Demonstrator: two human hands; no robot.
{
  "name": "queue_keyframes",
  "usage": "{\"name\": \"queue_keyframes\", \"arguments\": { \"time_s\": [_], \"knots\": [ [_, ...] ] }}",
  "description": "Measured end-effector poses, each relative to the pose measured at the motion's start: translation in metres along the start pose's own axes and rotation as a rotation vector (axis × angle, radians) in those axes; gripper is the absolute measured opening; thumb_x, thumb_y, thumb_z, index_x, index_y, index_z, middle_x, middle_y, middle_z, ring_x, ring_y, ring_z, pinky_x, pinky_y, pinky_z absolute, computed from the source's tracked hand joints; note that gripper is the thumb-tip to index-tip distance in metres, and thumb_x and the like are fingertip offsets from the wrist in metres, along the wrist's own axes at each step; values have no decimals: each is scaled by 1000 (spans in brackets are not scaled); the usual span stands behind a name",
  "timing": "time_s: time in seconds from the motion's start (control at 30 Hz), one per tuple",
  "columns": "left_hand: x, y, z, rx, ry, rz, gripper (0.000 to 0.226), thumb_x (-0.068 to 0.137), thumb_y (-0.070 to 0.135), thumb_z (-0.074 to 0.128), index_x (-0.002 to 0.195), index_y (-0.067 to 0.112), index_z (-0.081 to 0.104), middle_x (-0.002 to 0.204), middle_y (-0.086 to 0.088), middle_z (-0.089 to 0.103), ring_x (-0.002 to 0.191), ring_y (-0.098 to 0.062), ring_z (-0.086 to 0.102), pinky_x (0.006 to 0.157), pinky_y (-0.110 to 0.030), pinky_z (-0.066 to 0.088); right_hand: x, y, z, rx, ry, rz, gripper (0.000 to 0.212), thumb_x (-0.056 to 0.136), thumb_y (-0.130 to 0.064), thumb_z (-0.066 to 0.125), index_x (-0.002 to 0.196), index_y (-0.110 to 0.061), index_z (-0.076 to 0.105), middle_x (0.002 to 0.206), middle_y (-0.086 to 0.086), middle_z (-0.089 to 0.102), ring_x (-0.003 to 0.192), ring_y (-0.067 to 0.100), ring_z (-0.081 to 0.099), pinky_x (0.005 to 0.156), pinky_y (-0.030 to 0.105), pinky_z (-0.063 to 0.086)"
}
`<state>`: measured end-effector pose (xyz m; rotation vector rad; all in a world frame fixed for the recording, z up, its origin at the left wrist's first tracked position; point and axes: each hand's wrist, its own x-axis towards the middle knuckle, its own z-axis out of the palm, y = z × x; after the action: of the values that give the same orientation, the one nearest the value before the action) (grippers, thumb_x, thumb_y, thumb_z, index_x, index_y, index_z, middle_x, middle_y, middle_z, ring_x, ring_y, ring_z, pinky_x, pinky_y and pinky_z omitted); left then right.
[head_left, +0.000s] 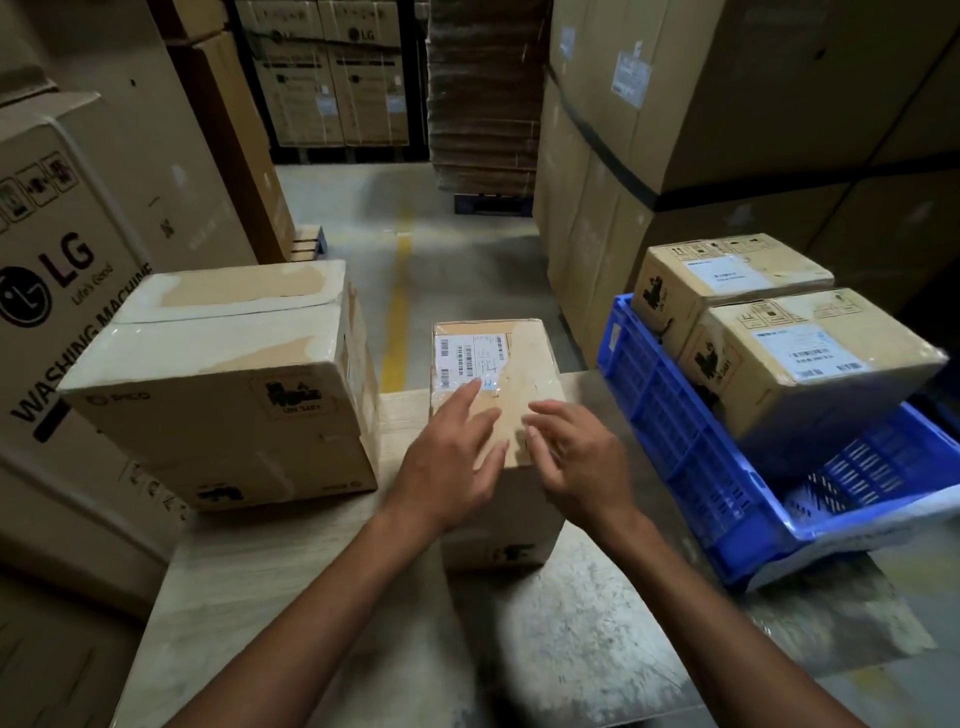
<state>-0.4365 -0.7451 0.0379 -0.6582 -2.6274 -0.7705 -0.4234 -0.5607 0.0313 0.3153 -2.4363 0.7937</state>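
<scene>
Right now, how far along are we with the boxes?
Done, it seems: two labelled boxes sit in the crate. In hand: left hand and right hand, both open, over the middle box, left fingertips by its label. Likely left: crating it, then the left stack, no label visible on top.

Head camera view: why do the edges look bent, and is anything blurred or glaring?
In the head view, the wide lens bows the tall brown cartons at the edges; the right hand shows motion-smeared fingers over the small brown cardboard box; the blue plastic crate blurs at its near corner; lighting is dim, with a mild sheen on the box's clear tape.
</scene>
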Motion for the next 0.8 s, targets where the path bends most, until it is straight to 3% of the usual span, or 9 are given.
{"name": "queue_keyframes", "arguments": {
  "time_s": [0.1,0.17,0.23,0.33,0.43,0.53,0.63,0.7,0.8],
  "knots": [
    [-7,4,8,129,-161,-80,57,97,46,36,142,16,52,156,-12,39,146,-27,33,118,-42,31,-9,3,11,-91,-52,-28,29,93,-30,51,108,-16,72,120,0,69,115,18,61,98,37,49],
    [-5,6,8,185,-174,-76,56,97,44,33,141,15,53,151,-13,45,142,-29,39,116,-43,34,-8,1,13,-121,-49,-15,24,92,-28,52,102,-16,70,113,-1,68,108,18,61,93,35,48],
    [2,9,5,253,-141,-29,51,95,43,36,130,14,61,132,-13,58,123,-30,53,102,-43,46,1,-2,9,-218,-101,-19,20,89,-32,52,93,-17,64,99,-2,64,90,18,58,78,35,47],
    [23,8,-4,274,-133,-27,40,97,35,47,129,14,59,114,-8,61,103,-25,54,86,-38,50,23,-9,4,-355,-218,-19,24,90,-39,51,85,-18,60,88,-2,59,80,18,52,68,35,45],
    [46,3,-5,236,-117,-93,51,101,32,44,149,13,41,140,-14,51,127,-28,45,103,-40,42,48,-13,3,-371,-268,5,27,94,-40,51,98,-17,64,100,2,61,93,20,53,77,41,50],
    [53,-9,1,220,-223,-150,55,105,34,35,156,15,25,161,-10,27,150,-25,21,121,-38,18,63,-9,8,-293,-330,0,38,98,-39,50,126,-14,59,128,5,59,117,23,53,93,40,49],
    [50,-17,6,173,-242,-190,50,106,32,33,152,13,37,160,-8,31,149,-22,24,123,-36,17,59,-5,15,-329,-400,-29,39,100,-44,43,119,-16,59,127,5,60,114,22,55,95,36,47],
    [53,-17,7,194,-220,-176,45,104,30,37,145,12,48,154,-8,42,142,-23,35,119,-37,26,59,-2,18,-367,-400,-36,38,99,-47,40,111,-16,60,120,4,62,108,21,56,90,36,46],
    [68,-17,2,273,-169,-110,31,99,25,43,116,11,65,121,-8,63,112,-24,54,97,-39,45,71,-5,20,-435,-401,-11,39,99,-51,40,108,-18,58,112,3,60,99,20,53,80,37,42]
  ]
}}
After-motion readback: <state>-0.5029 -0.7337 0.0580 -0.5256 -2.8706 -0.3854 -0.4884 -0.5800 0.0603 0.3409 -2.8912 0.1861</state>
